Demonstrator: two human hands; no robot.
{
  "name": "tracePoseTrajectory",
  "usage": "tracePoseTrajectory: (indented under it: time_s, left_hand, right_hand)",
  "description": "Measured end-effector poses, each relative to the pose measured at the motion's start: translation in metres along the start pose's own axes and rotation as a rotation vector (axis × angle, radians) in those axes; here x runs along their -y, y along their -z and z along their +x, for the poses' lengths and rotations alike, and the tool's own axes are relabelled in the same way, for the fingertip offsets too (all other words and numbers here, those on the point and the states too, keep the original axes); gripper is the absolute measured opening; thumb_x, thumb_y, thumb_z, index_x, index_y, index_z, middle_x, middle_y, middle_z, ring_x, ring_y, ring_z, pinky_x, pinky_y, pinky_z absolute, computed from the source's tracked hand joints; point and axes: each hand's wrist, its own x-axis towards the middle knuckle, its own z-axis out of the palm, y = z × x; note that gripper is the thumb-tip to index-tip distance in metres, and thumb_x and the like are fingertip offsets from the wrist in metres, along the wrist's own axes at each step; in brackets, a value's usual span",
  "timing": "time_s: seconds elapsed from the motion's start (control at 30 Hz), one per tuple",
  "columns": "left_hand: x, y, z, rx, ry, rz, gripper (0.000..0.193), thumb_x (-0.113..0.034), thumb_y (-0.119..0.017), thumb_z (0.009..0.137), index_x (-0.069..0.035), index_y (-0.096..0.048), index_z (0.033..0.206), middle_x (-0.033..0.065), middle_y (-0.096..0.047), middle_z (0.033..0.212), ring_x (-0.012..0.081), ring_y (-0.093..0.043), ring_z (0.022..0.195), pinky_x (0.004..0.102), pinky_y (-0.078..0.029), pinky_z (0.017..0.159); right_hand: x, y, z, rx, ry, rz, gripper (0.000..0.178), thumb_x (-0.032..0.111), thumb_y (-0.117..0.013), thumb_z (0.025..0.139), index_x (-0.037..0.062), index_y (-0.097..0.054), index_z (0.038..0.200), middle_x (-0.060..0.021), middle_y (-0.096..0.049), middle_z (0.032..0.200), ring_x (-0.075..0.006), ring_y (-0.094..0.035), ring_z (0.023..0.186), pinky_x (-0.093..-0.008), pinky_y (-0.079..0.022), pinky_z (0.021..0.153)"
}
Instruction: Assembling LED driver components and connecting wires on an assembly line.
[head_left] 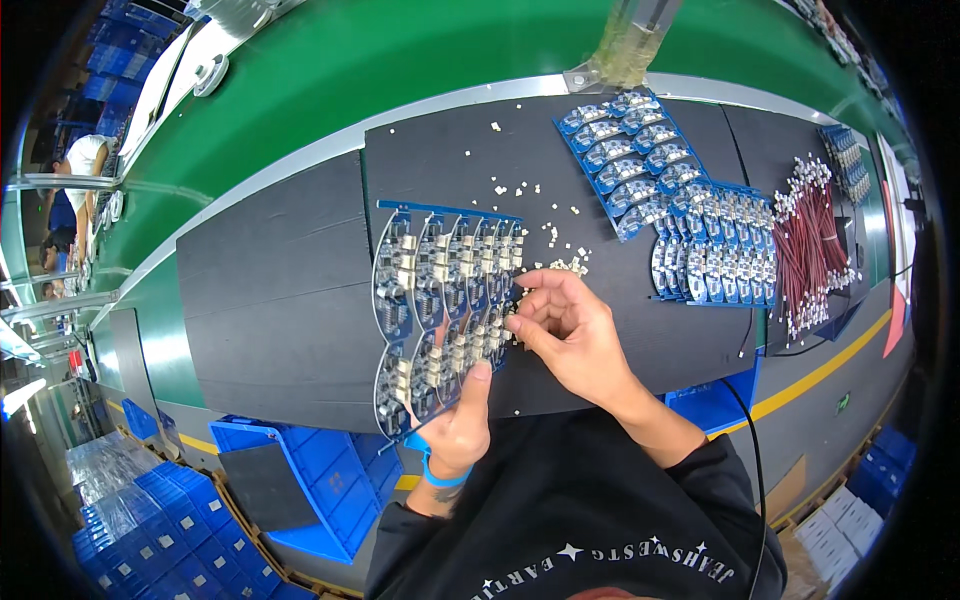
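- Panel (450, 296): held up, tilted, over the table's (280, 300) near edge.
- Left hand (455, 435): thumb clamped on the panel's lower right, fingers behind.
- Right hand (575, 335): thumb and forefinger slightly apart at its right edge; any piece between, cannot tell.
- Best braced from behind, near the working fingertips, sparing neighbouring parts.
- Hidden: panel's back, most left fingers.
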Motion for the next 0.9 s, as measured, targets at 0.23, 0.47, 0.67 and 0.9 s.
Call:
tracePoseTrajectory:
  time_s: [0.23,0.47,0.67,0.9]
  left_hand:
    - [0.001,0.004,-0.005,0.067,-0.063,0.219,0.044,0.003,-0.057,0.087,0.013,-0.043,0.127,0.0199,-0.057,0.121,0.0230,-0.056,0.109,0.0324,-0.043,0.094]
    - [-0.001,0.011,-0.004,0.167,-0.068,0.367,0.043,0.004,-0.054,0.088,0.013,-0.042,0.128,0.0212,-0.057,0.121,0.0249,-0.056,0.112,0.0333,-0.041,0.097]
    - [0.002,0.007,-0.003,0.169,-0.048,0.282,0.053,0.011,-0.054,0.083,0.011,-0.036,0.133,0.0227,-0.047,0.131,0.0278,-0.049,0.119,0.0391,-0.036,0.102]
    - [0.002,-0.002,0.001,0.065,-0.210,0.454,0.029,0.007,-0.062,0.082,0.012,-0.057,0.110,0.0256,-0.062,0.109,0.0320,-0.065,0.095,0.0359,-0.050,0.084]
  right_hand:
    - [0.003,0.001,-0.002,0.011,-0.043,0.054,0.037,0.000,-0.067,0.083,-0.0004,-0.049,0.114,-0.0035,-0.061,0.082,-0.0074,-0.058,0.071,-0.0215,-0.048,0.063]
    - [0.002,0.002,0.004,0.014,0.004,0.051,0.035,-0.002,-0.066,0.083,-0.0007,-0.049,0.114,-0.0036,-0.060,0.084,-0.0068,-0.058,0.075,-0.0208,-0.048,0.066]
    - [0.007,-0.003,-0.004,0.028,0.031,0.155,0.037,-0.004,-0.066,0.082,-0.0008,-0.049,0.115,-0.0028,-0.060,0.085,-0.0070,-0.059,0.076,-0.0205,-0.048,0.067]
    - [0.008,-0.004,-0.002,0.053,0.001,0.165,0.038,-0.008,-0.064,0.082,-0.0023,-0.048,0.116,-0.0054,-0.059,0.087,-0.0083,-0.059,0.078,-0.0208,-0.049,0.069]
